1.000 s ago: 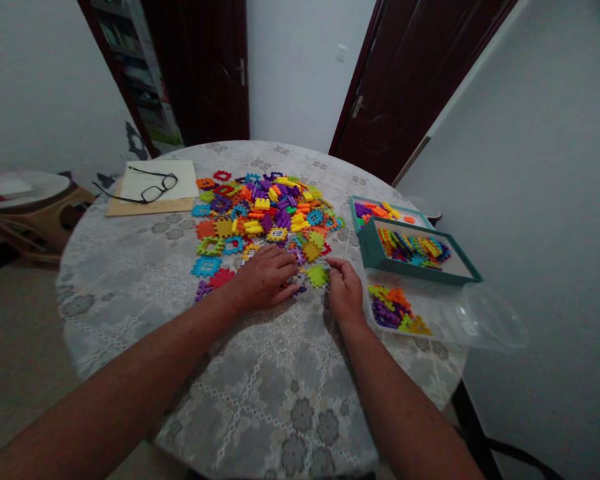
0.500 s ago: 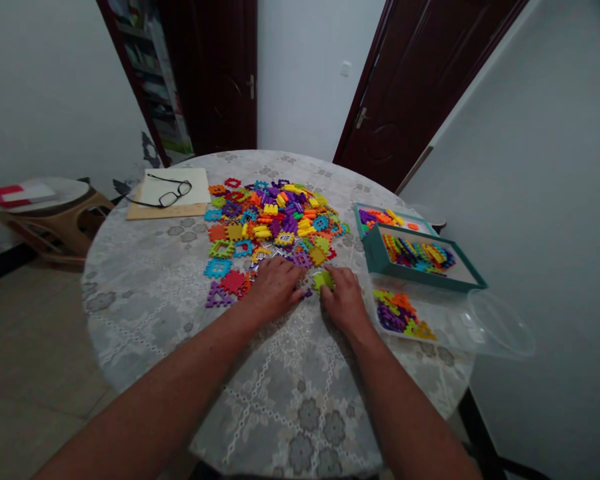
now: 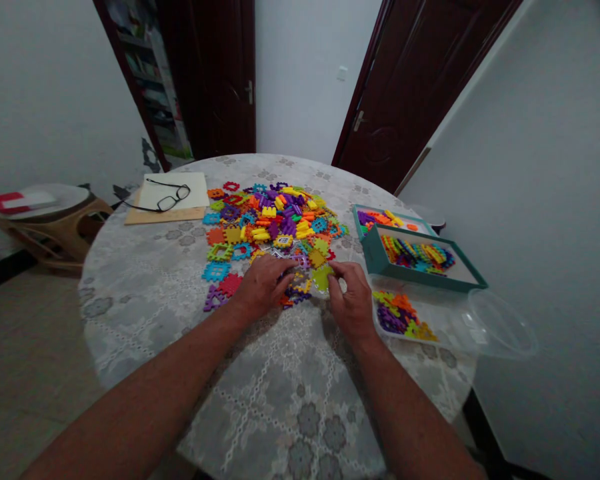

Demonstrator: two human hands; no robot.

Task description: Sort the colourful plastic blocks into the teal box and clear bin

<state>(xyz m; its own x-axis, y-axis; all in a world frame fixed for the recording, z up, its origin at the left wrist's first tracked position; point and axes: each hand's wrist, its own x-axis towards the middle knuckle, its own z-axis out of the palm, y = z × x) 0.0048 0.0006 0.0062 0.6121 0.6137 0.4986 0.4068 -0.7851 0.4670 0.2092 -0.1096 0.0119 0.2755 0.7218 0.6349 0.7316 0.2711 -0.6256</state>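
Note:
Between thumb and index finger of my right hand (image 3: 351,297) is the edge of a yellow-green square interlocking building tile (image 3: 322,278) with toothed sides. My left hand (image 3: 264,285) is over the near edge of a colourful heap of plastic building pieces (image 3: 287,210), its thumb and index finger apart. Just below those fingers are an orange-yellow window-frame tile (image 3: 301,285) and some small purple and orange pieces. To the left of my left hand lie a red tile (image 3: 230,285), a purple tile (image 3: 214,298) and a blue frame tile (image 3: 216,271).
On the right stand a teal box (image 3: 405,267) of building pieces, its lid (image 3: 357,217) holding more, and a clear plastic tub (image 3: 450,319) with several tiles. Black glasses (image 3: 167,203) rest on paper (image 3: 195,187) at the left. A stool (image 3: 60,230) stands beyond the round table (image 3: 130,300).
My right hand has drawn slightly right, and the yellow-green tile shows more fully. My left hand has shifted left, uncovering the orange-yellow frame tile and small pieces near it.

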